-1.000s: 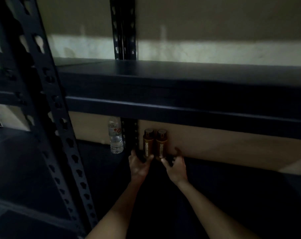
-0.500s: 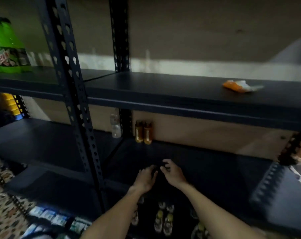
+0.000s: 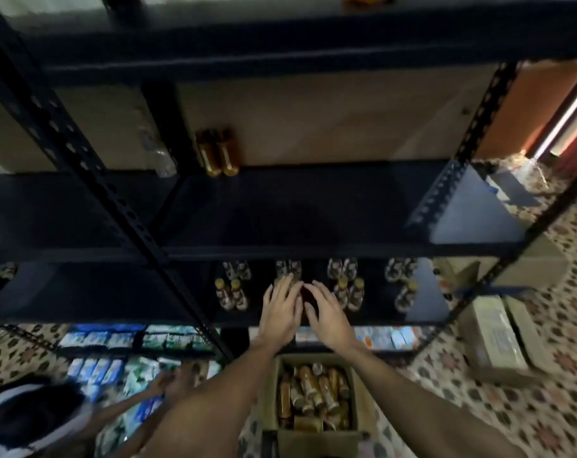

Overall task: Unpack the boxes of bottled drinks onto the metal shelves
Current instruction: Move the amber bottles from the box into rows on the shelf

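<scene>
patterned floor tiles [image 3: 528, 408] run under a dark metal rack, seen from above and smeared by motion blur. its middle shelf [image 3: 297, 206] carries two amber bottles [image 3: 217, 157], upright and touching side by side at the back left corner against the pale wall. a clear bottle [image 3: 158, 157] stands just past the rear post, in the next bay. on the lower shelf [image 3: 376, 314] small bottles [image 3: 346, 289] stand in pairs, set in rows across the bay. the left hand [image 3: 279, 309] and the right hand [image 3: 328, 314] hang side by side, palms down, in front of that lower shelf, with their fingertips close together near the middle pairs. the fingers of both are straight and a little spread and grip nothing; whether they touch any bottle cannot be told. directly below the forearms an open cardboard box [image 3: 313, 359] sits on the floor, and the boxed bottles [image 3: 313, 395] inside it, amber like the two above, lie and lean against one another. at the lower left another person's hand [image 3: 168, 385] reaches among blue and green packs [image 3: 115, 338] stacked at the foot of the rack. to the right, closed cartons [image 3: 492, 342] lie on the tiles, near the rack's perforated corner post [image 3: 445, 190].
</scene>
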### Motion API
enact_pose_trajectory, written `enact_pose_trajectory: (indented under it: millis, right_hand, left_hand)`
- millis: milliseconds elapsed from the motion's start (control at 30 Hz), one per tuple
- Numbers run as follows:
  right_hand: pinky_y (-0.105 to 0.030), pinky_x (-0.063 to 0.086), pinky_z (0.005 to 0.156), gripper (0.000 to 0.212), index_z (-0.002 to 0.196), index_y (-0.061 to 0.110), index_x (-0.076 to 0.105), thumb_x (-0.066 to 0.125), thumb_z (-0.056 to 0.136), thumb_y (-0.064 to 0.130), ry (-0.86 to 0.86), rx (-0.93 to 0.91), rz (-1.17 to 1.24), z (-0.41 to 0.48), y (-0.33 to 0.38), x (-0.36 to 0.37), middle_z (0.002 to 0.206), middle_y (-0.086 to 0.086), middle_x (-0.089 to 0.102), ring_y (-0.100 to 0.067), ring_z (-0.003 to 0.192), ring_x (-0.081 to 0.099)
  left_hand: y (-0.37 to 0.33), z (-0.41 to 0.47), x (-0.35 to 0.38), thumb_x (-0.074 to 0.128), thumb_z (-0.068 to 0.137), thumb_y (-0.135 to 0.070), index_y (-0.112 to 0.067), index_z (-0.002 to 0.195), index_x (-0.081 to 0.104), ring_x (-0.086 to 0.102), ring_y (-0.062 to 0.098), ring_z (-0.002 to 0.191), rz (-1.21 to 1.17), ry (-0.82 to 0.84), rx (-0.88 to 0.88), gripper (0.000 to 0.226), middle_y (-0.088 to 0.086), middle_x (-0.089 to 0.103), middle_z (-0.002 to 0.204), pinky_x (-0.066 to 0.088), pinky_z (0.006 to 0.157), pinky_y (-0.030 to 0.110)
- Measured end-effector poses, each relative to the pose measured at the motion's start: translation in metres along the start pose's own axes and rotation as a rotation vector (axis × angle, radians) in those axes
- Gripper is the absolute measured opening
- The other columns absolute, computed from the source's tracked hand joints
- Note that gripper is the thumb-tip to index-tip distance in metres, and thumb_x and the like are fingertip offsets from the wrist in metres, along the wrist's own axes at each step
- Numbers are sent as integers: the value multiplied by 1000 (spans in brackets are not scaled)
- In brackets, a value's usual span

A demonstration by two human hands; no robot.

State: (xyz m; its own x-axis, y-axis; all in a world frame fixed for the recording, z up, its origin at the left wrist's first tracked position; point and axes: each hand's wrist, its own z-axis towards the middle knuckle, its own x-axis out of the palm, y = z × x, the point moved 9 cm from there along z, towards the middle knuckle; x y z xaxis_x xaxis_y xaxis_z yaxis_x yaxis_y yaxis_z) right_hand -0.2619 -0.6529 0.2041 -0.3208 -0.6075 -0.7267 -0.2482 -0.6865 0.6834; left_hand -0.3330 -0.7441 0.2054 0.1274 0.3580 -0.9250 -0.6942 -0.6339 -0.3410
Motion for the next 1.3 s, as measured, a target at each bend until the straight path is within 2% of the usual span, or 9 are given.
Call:
enact_pose_trajectory:
  millis: [233,433,667,767,900,1000,1133,1200,1300]
  right_hand:
    - [-36,48,99,31,127,17,63,47,101,20,119,238,58,-84,-87,44,126,-1,63,-19,115,59]
    - [-33,51,76,26,113,6,69,48,99,8,356,517,29,-126,-161,90,97,-8,67,-27,90,64]
    - [-40,53,94,27,121,13,70,54,100,17,514,675,72,-144,-263,171,118,-11,66,-28,105,63]
    - [-41,56,93,28,123,13,71,60,97,14,530,710,97,-149,-309,220,121,-13,68,-27,104,66]
    - [-40,57,92,32,128,15,68,61,97,14,552,765,150,-149,-368,283,125,-11,67,-24,105,67]
    - [-33,59,81,31,128,16,67,61,98,14,512,849,209,-145,-414,323,121,-6,67,-19,96,68]
    - [-14,49,54,36,135,15,60,62,98,16,466,867,244,-130,-473,378,122,-8,67,-10,80,66]
    - [-21,55,66,45,142,17,52,63,99,24,455,890,280,-120,-498,402,132,-10,61,-16,93,67]
    - [-31,51,84,61,151,19,41,64,97,38,458,912,259,-108,-527,431,144,-11,52,-23,115,61]
  left_hand:
    - [-23,-63,96,28,107,-33,-22,135,56,45,17,132,-140,358,2,41,-2,54,139,30,108,33]
    - [-21,-93,171,37,106,-25,-20,130,62,65,29,103,-233,642,-168,36,9,68,118,52,85,37]
    - [15,-108,270,45,102,-15,-14,124,66,66,26,95,-187,765,-192,30,10,69,111,56,80,42]
    - [41,-119,328,48,102,-17,-12,120,66,64,25,92,-153,821,-223,26,10,67,106,55,79,44]
    - [87,-129,407,39,105,-24,-11,95,66,55,10,71,-196,826,-377,30,0,59,82,39,59,26]
    - [120,-136,468,45,103,-26,-22,84,61,55,7,69,-206,851,-478,25,0,61,83,38,56,24]
    - [152,-124,544,54,100,-26,-15,99,66,60,10,78,-197,860,-618,16,2,64,99,44,60,20]
    - [166,-115,578,58,98,-29,-7,115,66,64,22,98,-178,847,-696,29,10,65,114,49,71,29]
    - [188,-113,622,60,97,-34,-3,128,57,61,24,97,-238,803,-884,44,13,62,122,45,60,27]
